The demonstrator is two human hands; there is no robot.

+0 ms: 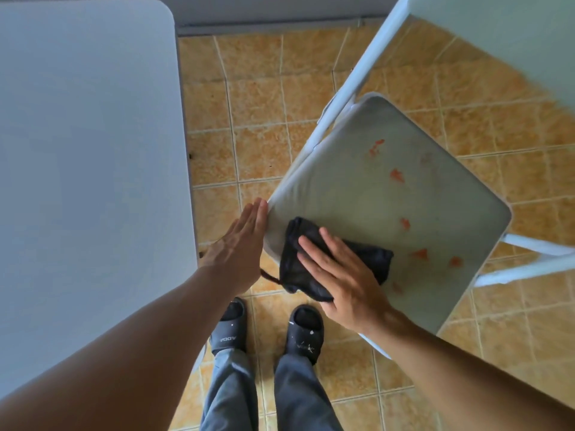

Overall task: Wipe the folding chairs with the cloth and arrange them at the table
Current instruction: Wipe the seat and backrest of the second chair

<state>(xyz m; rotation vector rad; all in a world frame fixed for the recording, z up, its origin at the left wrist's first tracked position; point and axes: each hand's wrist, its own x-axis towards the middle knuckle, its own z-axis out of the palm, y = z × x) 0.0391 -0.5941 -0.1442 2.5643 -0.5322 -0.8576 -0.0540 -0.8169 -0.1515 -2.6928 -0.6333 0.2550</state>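
Observation:
A white folding chair stands to my right, its grey seat (404,194) marked with several orange-red stains (396,175). A black cloth (295,269) lies on the seat's near left corner. My right hand (345,275) lies flat on the cloth, fingers spread, pressing it down on the seat. Flat and with fingers together, my left hand (239,241) rests against the seat's left edge, holding nothing. The chair's backrest (510,38) fills the top right, and its white frame tube (367,70) runs down to the seat.
A white table (87,157) fills the left side, its edge close to my left arm. Between the table and the chair runs a strip of orange tiled floor (258,98). My feet in black slippers (305,331) stand just below the chair's near corner.

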